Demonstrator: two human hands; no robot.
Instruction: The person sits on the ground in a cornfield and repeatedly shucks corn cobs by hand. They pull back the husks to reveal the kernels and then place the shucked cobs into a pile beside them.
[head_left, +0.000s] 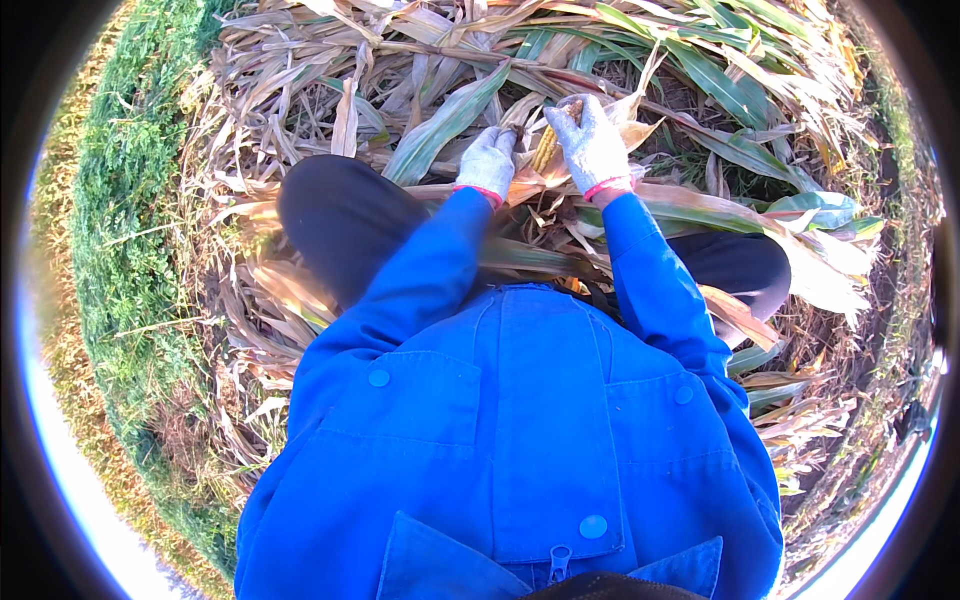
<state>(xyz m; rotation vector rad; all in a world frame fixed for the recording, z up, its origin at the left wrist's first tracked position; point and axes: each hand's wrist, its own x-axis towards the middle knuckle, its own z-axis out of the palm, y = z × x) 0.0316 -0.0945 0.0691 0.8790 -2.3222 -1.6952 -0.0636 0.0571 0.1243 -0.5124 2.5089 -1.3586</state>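
A yellow ear of corn (545, 152) stands partly bared before me, with pale dry husk (551, 178) peeled down around its lower end. My right hand (598, 148), in a whitish knit glove with a pink-red cuff, grips the ear near its brownish upper end and hides part of it. Just to the left of the ear is my left hand (486, 163), gloved alike, with its fingers curled. Some dark, dry strands show at its fingertips; whether it pinches them is not clear.
Dry corn stalks and leaves (300, 97) lie thickly ahead and around, some leaves (450, 124) still green. My bent legs, in dark trousers (345, 217), flank the work. Green low plants (127, 255) grow along the left; bare soil with dry litter (885, 300) lies right.
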